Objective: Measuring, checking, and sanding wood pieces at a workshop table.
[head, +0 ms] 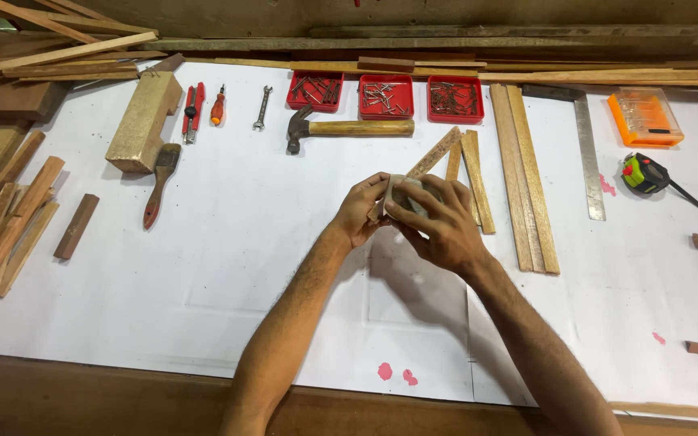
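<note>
White-papered workbench | left hand and right hand both clasp 1 small grey-beige folded sheet | thin wooden strip juts from grip, pale, speckled

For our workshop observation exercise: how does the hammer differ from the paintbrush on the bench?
The hammer lies sideways, its head to the left; the paintbrush lies nearly lengthwise, bristles away from the person. The hammer has a pale wooden handle and dark metal head; the paintbrush has a reddish handle. The hammer sits beside the red trays; the paintbrush lies by the wooden block. Both rest untouched on the white sheet.
</note>
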